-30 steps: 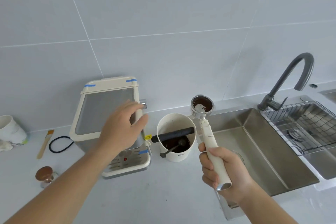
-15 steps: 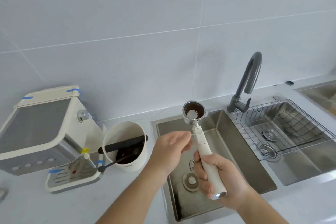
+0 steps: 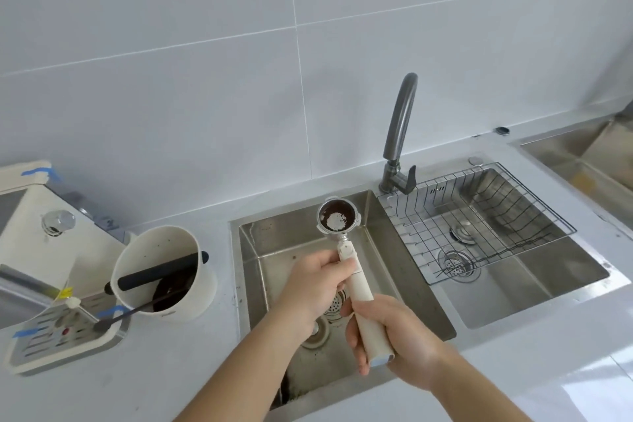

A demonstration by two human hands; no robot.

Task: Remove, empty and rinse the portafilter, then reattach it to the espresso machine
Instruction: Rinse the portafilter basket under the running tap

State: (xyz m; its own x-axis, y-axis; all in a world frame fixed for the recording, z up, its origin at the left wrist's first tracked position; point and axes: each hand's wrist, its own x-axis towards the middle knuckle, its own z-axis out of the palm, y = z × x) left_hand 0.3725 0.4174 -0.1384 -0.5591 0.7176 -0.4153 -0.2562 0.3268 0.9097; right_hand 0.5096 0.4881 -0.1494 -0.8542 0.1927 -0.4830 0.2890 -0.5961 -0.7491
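Note:
The portafilter [image 3: 337, 217] hangs over the left sink basin [image 3: 394, 271], its metal basket facing up with dark coffee grounds and a pale patch inside. My right hand [image 3: 394, 341] grips the lower end of its cream handle. My left hand [image 3: 318, 279] holds the upper part of the handle, just below the basket's neck. The cream espresso machine [image 3: 30, 243] stands at the left edge, partly cut off, with its drip tray [image 3: 61, 336] in front.
A cream knock box [image 3: 164, 271] with a black bar and used grounds stands between machine and sink. A grey faucet [image 3: 399, 134] rises behind the basins. A wire rack [image 3: 479, 216] sits in the right basin. Another steel basin lies at the far right.
My left hand left the top of the machine, crossed over and closed on the portafilter handle. The portafilter moved over the sink as the view swung right.

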